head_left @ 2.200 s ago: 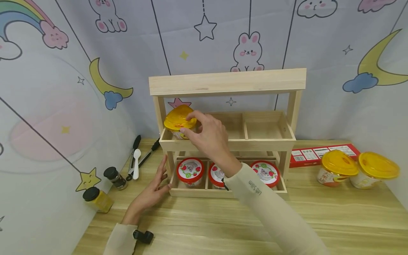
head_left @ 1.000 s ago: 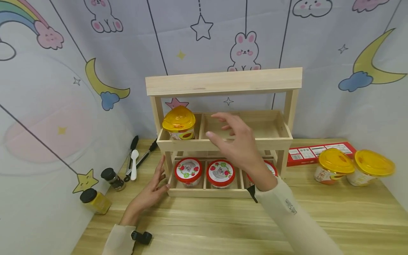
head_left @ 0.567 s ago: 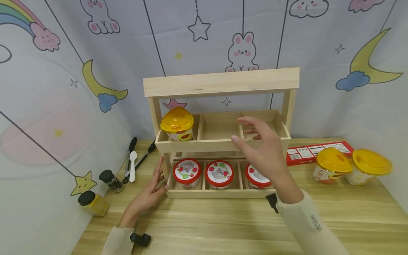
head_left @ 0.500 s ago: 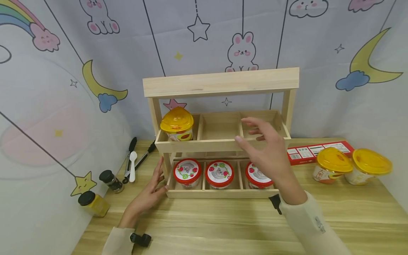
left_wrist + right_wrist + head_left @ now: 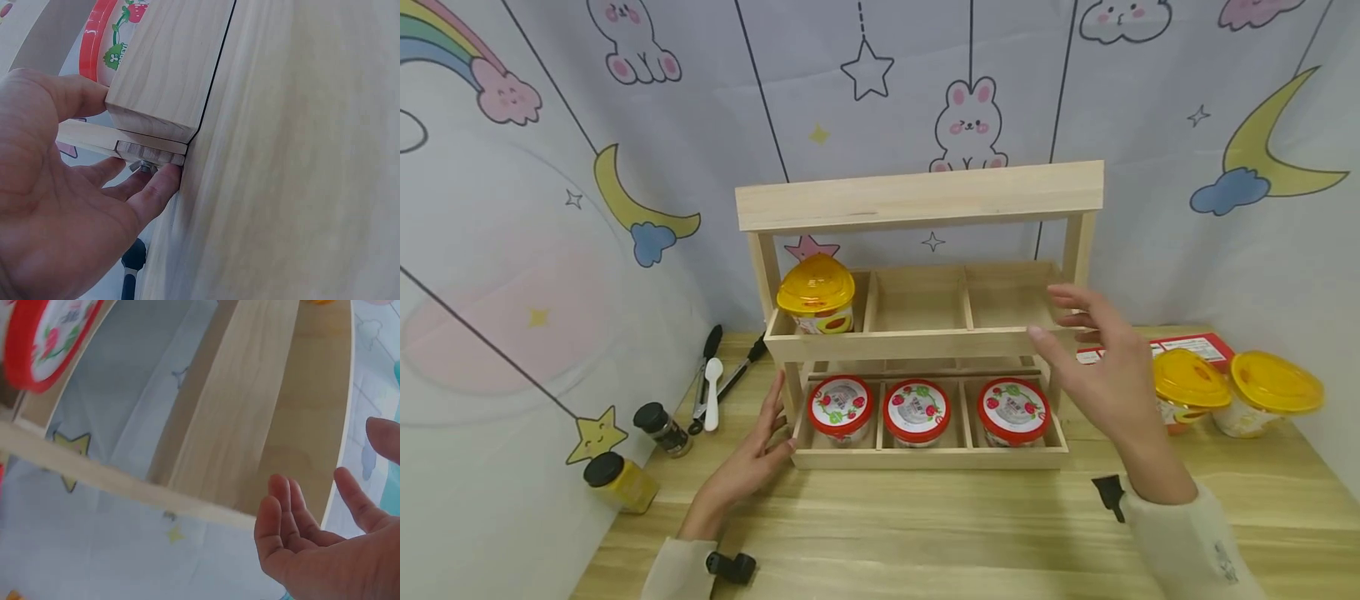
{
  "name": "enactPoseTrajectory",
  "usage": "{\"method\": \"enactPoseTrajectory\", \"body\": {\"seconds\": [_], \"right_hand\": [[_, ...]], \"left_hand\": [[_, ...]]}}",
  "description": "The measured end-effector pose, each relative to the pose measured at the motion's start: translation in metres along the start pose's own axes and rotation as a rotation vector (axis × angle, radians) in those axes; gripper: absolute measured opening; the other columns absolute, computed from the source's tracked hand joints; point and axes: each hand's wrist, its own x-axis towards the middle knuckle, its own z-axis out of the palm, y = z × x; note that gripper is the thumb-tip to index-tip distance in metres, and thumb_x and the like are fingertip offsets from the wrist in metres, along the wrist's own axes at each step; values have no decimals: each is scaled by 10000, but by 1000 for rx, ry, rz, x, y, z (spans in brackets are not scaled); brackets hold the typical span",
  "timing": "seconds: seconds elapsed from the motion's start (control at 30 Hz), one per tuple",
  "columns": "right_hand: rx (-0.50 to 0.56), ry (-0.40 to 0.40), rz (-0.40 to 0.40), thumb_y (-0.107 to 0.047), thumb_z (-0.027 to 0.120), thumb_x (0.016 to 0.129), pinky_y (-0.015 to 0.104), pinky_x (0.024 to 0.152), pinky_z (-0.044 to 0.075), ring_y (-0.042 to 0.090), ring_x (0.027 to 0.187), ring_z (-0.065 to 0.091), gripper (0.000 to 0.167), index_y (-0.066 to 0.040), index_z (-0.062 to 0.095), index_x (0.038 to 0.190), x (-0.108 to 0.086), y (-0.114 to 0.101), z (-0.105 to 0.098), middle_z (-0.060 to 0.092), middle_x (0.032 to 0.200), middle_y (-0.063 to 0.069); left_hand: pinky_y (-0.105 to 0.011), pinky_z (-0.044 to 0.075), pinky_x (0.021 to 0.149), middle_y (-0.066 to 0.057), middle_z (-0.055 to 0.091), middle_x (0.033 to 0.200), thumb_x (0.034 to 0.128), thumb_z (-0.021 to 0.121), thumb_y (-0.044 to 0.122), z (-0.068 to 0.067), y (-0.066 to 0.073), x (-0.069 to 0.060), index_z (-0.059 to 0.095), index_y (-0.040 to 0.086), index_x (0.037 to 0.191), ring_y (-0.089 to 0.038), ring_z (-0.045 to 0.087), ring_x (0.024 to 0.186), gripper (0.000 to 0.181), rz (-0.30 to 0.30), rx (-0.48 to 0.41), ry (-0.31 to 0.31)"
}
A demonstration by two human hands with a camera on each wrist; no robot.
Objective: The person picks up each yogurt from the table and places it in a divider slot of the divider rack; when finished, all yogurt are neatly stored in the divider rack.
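Left hand (image 5: pixel 747 465) pinches two-tier wooden rack (image 5: pixel 925 344); right hand (image 5: pixel 1112 371) empty, fingers loosely spread. Looks mid-loading; next calls for grasping yellow-lidded cup (image 5: pixel 1192 380) beyond right hand.

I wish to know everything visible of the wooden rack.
The wooden rack stands upright on the table, its pale wood looking unpainted with visible grain. A broad board spans two posts above two trays, each divided into three compartments. The upper tray holds a yellow-lidded cup in its left compartment; each lower-tray compartment holds a red-rimmed cup. The left hand holds its left end, where the left wrist view shows a metal fastener. Whether the right hand touches it, I cannot tell.
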Motion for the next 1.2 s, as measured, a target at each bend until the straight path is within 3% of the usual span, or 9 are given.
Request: {"method": "enactPoseTrajectory", "body": {"seconds": [0.27,0.43,0.5,0.67,0.73,0.9,1.03,1.1,1.2], "right_hand": [[-76,50,71,-218,798,967,60,901,420,-138,1058,571,527,-223,648,1473,-14,30,-23,708,1373,140],[-135,30,151,-275,783,985,61,893,389,-179,1076,504,533,-244,625,1493,-25,49,-38,679,1394,128],[-144,29,176,-282,784,985,53,890,385,-179,1072,506,531,-241,626,1490,-29,57,-44,674,1380,40],[-152,47,228,-295,793,979,6,874,393,-173,1057,525,535,-227,634,1486,-38,71,-58,562,1202,-336],[-159,49,256,-313,790,982,-6,855,387,-170,1050,518,546,-224,625,1495,-42,75,-64,519,1162,-378],[-214,54,290,-349,781,985,-38,799,386,-212,999,492,544,-184,622,1477,-49,90,-75,567,1166,-254],[-243,47,291,-330,773,992,-52,761,385,-233,963,458,552,-127,609,1478,-55,99,-80,687,1259,71],[-254,45,299,-316,774,992,-49,744,367,-248,938,432,562,-107,600,1484,-58,103,-82,677,1321,248],[-290,59,295,-297,779,986,-48,742,323,-292,911,379,562,-85,604,1477,-60,110,-85,664,1343,340]], "left_hand": [[-819,387,1125,-233,-139,1802,1088,557,48,-1,-1,-1,-137,367,1723,-704,203,1542,994,-23,-17,-5],[-823,388,1120,-211,-147,1807,1088,559,51,0,-2,-1,-132,359,1726,-699,194,1548,989,-13,-13,-1],[-826,391,1114,-209,-148,1807,1089,559,53,0,-3,-1,-133,359,1726,-704,194,1545,989,-12,-14,-2],[-829,396,1105,-219,-142,1805,1082,560,37,0,-2,-1,-136,364,1724,-714,202,1536,1002,-15,-20,-1],[-831,395,1104,-221,-144,1804,1080,558,31,0,-2,-1,-138,362,1724,-717,198,1536,1004,-14,-21,-1],[-834,391,1104,-206,-157,1806,1078,553,20,0,-3,0,-137,348,1726,-716,190,1538,1002,-3,-21,-1],[-834,392,1103,-216,-158,1803,1080,551,24,0,-2,-1,-142,348,1725,-718,184,1538,1001,-8,-19,-3],[-837,387,1105,-221,-157,1802,1081,549,27,0,-2,-1,-143,350,1724,-717,181,1539,998,-12,-22,-3],[-839,381,1109,-220,-159,1801,1083,548,29,0,-2,-1,-145,355,1723,-714,179,1541,998,-15,-28,-6]]}}
